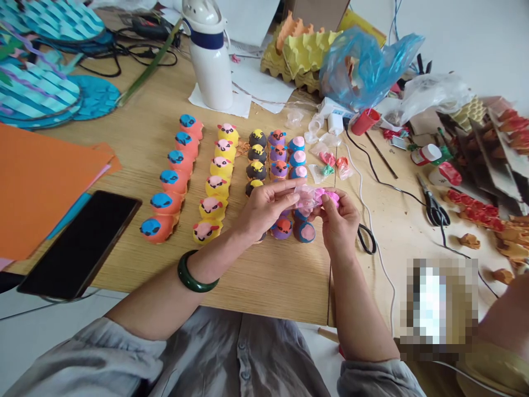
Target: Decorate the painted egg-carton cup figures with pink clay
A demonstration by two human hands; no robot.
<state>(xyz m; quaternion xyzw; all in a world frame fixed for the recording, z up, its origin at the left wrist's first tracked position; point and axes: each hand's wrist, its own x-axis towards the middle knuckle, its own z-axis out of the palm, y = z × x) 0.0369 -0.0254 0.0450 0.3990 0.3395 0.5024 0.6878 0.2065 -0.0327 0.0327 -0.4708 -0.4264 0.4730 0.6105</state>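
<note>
Pinching a bright pink lump (329, 198) with the thumb on its near face and the fingers curled around behind, the right hand (341, 218) holds it up over the desk (264, 286). The lump sits right at that thumb's tip, in the right-hand end of a clear plastic wrapper (306, 197). From the other side the left hand (266, 208) reaches across, its index finger stretched out above the wrapper and its thumb closed in on the wrapper's left end, so the lump lies just beyond the left fingertips. Both hands are above the near part of the blue figures with pink tops (298, 144), and the left one partly covers the black-and-yellow figures (257, 154). Small bagged red pieces (327, 159) lie on the desk just beyond the right hand, near a white cable (362, 190).
</note>
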